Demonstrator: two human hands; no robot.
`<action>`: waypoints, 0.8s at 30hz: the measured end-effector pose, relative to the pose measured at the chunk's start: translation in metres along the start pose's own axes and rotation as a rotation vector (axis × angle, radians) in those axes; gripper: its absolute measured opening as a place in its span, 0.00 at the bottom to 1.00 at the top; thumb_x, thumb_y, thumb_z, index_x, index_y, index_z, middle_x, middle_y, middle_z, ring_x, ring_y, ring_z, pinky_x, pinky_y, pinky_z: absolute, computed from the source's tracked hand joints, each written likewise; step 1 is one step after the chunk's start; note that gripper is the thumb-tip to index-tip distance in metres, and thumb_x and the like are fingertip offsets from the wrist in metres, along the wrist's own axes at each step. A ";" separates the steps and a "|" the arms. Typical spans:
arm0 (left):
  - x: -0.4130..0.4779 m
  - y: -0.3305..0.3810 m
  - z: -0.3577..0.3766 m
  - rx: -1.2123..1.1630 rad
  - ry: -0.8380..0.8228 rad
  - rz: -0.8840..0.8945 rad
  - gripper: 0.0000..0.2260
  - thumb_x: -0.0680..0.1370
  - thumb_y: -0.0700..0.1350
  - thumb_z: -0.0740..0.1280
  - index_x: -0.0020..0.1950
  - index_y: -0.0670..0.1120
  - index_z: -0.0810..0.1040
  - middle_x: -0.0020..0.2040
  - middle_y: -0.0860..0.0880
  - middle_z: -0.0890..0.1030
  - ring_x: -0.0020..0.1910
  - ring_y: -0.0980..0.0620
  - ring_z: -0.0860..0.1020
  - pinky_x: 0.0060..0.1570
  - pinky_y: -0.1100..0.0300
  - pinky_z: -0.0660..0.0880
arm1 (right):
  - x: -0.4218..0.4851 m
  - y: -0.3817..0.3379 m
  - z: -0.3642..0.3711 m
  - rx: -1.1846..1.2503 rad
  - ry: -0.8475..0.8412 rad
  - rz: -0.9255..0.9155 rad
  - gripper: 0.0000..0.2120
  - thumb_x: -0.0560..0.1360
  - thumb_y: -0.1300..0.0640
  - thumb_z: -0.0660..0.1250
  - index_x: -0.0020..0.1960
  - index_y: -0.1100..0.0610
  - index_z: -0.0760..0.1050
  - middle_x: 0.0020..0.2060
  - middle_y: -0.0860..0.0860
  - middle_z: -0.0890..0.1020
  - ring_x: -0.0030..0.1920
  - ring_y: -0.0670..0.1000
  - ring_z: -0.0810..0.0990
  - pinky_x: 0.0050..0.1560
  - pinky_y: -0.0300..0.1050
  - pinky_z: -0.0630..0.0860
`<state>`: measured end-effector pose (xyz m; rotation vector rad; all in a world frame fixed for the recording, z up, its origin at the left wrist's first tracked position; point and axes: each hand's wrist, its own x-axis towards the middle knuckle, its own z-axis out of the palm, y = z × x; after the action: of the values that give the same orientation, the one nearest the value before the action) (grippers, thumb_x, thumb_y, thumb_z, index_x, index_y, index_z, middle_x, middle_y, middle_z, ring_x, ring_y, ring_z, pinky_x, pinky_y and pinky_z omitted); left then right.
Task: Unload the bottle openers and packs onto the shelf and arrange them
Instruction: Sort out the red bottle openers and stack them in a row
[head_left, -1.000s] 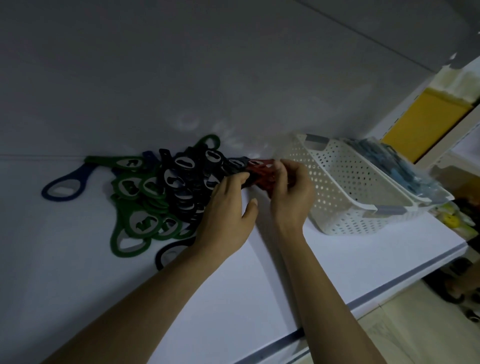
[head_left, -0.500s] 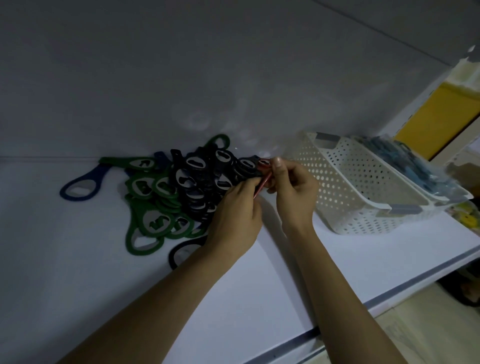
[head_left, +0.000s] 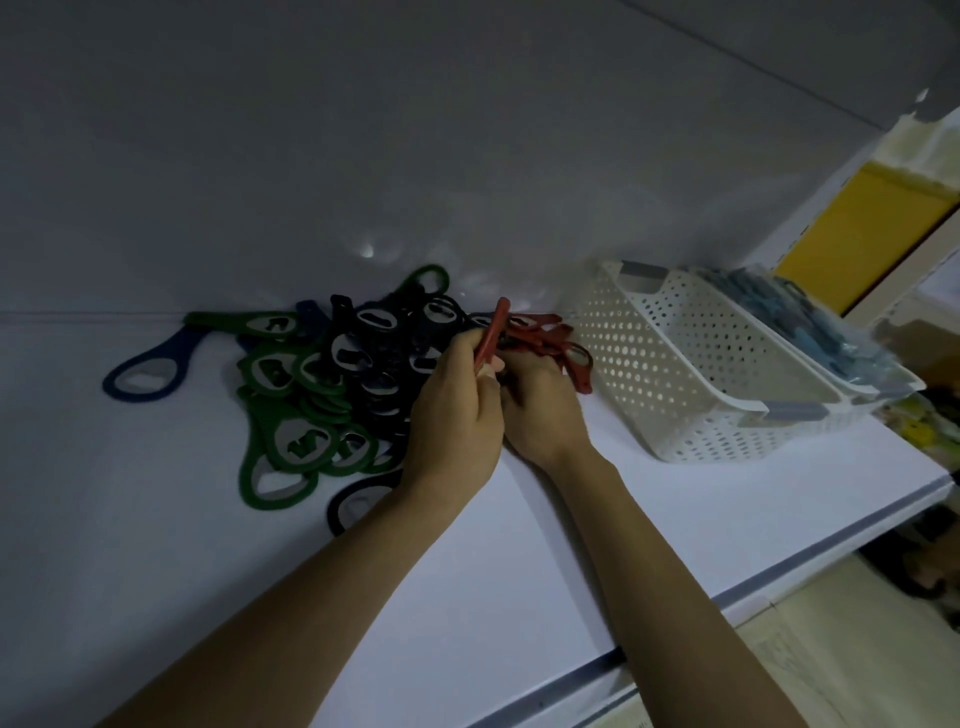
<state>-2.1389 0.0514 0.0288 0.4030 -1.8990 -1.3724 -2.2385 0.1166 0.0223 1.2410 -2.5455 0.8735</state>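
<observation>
1. Hands meet over a heap of bottle openers on a white shelf (head_left: 519, 571), seen in dim light against the grey back wall
2. Left hand (head_left: 457, 421) grips one red opener (head_left: 493, 330), its fingers (head_left: 462, 347) clenched round the lower part; the opener stands on edge above the heap, tilted slightly to the right
3. Right hand (head_left: 540, 410) rests against the left, its fingers curled inward and partly hidden behind it; whether they grasp anything cannot be told
4. More red openers (head_left: 553, 340) lie just beyond the right hand, between the dark ones and the basket
5. Dark openers (head_left: 382, 353) fill the middle of the heap, overlapping one another; green openers (head_left: 293, 441) spread along its left and near sides, and one blue opener (head_left: 150, 369) lies flat at the far left, its handle reaching the heap's edge
6. White perforated basket (head_left: 675, 364) stands on the shelf to the right, near the red openers; a second basket (head_left: 883, 387) just behind it holds blue packs (head_left: 810, 322) in clear wrap
</observation>
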 end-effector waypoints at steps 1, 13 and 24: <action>0.000 0.000 0.000 -0.017 0.003 -0.009 0.14 0.79 0.37 0.56 0.63 0.47 0.71 0.50 0.53 0.78 0.49 0.54 0.78 0.48 0.63 0.76 | 0.001 0.000 0.001 -0.003 -0.042 -0.055 0.06 0.72 0.66 0.62 0.43 0.60 0.77 0.38 0.53 0.81 0.40 0.56 0.77 0.41 0.56 0.73; 0.002 -0.002 0.000 -0.079 0.040 -0.034 0.15 0.79 0.36 0.56 0.64 0.48 0.68 0.49 0.55 0.77 0.48 0.53 0.78 0.46 0.56 0.78 | 0.020 0.018 -0.007 -0.269 -0.055 0.220 0.22 0.78 0.51 0.59 0.71 0.53 0.66 0.69 0.52 0.71 0.71 0.56 0.65 0.70 0.55 0.61; 0.000 -0.002 -0.002 -0.070 0.042 -0.032 0.12 0.78 0.39 0.60 0.61 0.48 0.70 0.44 0.55 0.78 0.40 0.57 0.77 0.41 0.51 0.79 | 0.012 0.017 -0.008 -0.347 0.144 0.230 0.13 0.79 0.53 0.59 0.57 0.53 0.80 0.56 0.52 0.79 0.57 0.56 0.71 0.58 0.49 0.61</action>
<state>-2.1381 0.0494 0.0271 0.4261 -1.8123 -1.4362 -2.2599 0.1213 0.0264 0.7697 -2.6097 0.5048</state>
